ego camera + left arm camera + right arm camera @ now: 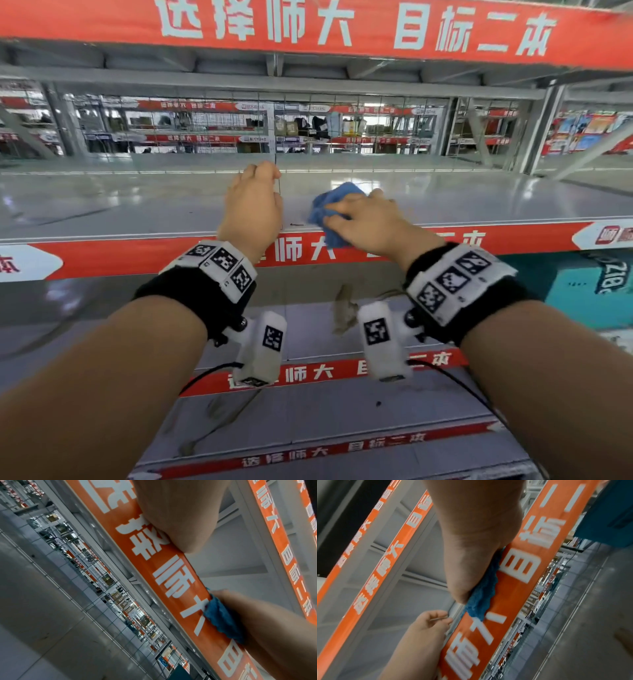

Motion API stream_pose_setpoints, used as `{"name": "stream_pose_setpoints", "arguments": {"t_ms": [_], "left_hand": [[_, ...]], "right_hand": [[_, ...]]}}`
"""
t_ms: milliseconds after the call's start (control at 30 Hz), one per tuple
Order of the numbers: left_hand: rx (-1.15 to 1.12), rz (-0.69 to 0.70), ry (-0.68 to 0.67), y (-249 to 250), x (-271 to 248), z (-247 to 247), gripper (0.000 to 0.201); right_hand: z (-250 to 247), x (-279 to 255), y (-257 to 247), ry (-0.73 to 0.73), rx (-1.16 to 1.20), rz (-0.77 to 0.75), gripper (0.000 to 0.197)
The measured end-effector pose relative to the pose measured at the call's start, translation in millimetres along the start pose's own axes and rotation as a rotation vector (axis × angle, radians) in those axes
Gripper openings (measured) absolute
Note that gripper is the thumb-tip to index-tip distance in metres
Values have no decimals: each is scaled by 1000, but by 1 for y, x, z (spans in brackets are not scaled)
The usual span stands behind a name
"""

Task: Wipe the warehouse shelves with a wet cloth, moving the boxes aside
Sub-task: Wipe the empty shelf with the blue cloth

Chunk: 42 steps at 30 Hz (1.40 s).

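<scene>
The grey shelf [137, 205] runs across the head view at chest height and carries no boxes. My right hand [370, 222] grips a bunched blue cloth [329, 205] at the shelf's front edge. Part of the cloth [482, 599] hangs over the red front strip [137, 253]. My left hand [253, 202] rests on the shelf just left of the cloth, fingers loosely curled, with nothing seen in it. Its fingertips are hidden in the head view. In the left wrist view the cloth [221, 619] shows under my right hand [265, 622].
A wire mesh [205, 161] closes the shelf's back. A teal box [589, 291] stands on the lower shelf at the right. Lower shelves [308, 411] hold a brown scrap [344, 311] and thin debris. A small dark speck [296, 224] lies between my hands.
</scene>
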State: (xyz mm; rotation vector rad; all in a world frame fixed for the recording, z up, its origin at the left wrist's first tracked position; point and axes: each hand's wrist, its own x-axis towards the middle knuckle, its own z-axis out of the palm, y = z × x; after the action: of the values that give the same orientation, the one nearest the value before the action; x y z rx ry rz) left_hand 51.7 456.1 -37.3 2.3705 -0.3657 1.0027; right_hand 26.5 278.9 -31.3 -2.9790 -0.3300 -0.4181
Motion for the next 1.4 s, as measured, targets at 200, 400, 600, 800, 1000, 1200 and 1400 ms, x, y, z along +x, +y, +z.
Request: {"name": "stream_pose_setpoints", "arguments": {"t_ms": [200,400,600,800,1000,1200,1400], "left_hand": [[-16,-28,-16,-6,0,-6,34],[243,-20,-11,-36,1,-27,34],[154,2,-26,-44,-2,-26,37],[147,-27,-34,-46,0,-23,37],[119,-7,-14,-45,-2,-21,35],[80,-2,-33,-42,-6,-28,31],[91,-12,-50,-35,-10,-35,30]], "right_hand": [[-11,7,10,-109,34,48,44],[-17,28,30,-196,-74,233,44],[-8,49,-15,-233,67,108,43],[-23,31,-50,-253,319,-103,36],[-19,6,-38,-186,302,-225,33],[-14,-16,-17,-71,311,-398,18],[-35,-31,-15,164,511,-387,21]]}}
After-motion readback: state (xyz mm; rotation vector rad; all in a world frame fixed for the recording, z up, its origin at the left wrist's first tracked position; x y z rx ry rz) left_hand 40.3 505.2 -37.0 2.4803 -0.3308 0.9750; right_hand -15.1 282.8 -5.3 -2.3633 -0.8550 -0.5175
